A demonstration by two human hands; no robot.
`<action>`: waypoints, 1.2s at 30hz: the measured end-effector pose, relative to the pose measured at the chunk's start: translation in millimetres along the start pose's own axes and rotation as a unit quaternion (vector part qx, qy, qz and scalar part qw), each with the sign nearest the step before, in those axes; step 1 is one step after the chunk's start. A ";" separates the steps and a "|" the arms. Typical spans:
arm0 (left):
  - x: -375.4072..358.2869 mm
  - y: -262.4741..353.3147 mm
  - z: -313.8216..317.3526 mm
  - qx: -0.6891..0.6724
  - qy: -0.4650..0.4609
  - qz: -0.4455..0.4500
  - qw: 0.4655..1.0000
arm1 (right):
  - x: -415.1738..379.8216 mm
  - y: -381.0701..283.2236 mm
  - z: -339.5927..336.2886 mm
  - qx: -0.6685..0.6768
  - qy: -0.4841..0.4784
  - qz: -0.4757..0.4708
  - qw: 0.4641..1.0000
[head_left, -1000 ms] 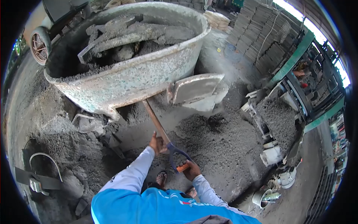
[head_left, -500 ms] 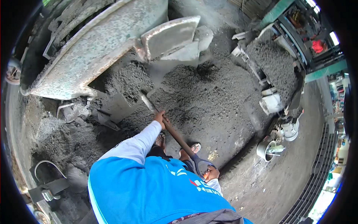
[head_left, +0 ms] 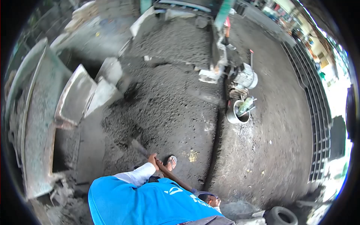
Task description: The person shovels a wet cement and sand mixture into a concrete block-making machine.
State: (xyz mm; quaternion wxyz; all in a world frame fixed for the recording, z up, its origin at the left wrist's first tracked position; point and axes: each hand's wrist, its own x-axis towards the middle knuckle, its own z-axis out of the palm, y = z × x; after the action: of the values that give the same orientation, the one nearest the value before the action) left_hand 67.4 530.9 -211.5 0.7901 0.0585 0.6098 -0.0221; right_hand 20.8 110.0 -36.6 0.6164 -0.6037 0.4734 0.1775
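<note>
A long-handled shovel (head_left: 173, 177) slants across the front of my body. My left hand (head_left: 153, 161) is wrapped round its shaft near the blade end. My right hand (head_left: 214, 201) closes on the grip at the lower right, close to my blue shirt. The far end of the shovel is blurred over the dark grey gravelly material (head_left: 161, 101) on the floor. My sandalled foot (head_left: 171, 162) shows beside the shaft.
Large worn metal panels (head_left: 39, 123) stand at the left. Further ahead is a walled bay of grey material (head_left: 176, 39). To the right are a motor (head_left: 246, 76), a bucket with a bottle (head_left: 237, 113) and a floor grating (head_left: 313, 108). A tire (head_left: 282, 216) lies at the lower right.
The view has swung to the right, so the metal panels now stand further left. The load of grey material seen at the shovel's end before no longer shows there. Both hands keep their hold.
</note>
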 end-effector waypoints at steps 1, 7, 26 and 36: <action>-9.6 9.0 27.7 0.019 -0.048 0.012 0.999 | 16.8 12.2 0.0 0.027 0.004 -0.013 1.000; -125.7 77.8 283.6 0.137 -0.333 0.078 0.930 | 49.5 -22.5 93.8 0.165 -0.026 -0.253 0.953; -139.8 267.2 524.4 0.251 -0.528 0.056 0.809 | -77.2 -158.5 322.8 -0.473 0.103 -0.649 0.587; -166.7 199.8 441.3 0.291 -0.470 0.167 0.816 | 27.7 -76.1 279.6 -0.576 0.067 -0.532 0.617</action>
State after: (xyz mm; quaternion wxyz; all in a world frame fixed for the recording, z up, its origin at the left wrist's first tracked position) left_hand 470.1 670.4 72.7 0.9182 0.3695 0.1102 -0.0914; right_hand 197.8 339.5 -64.4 0.0956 -0.9912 -0.0899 0.0141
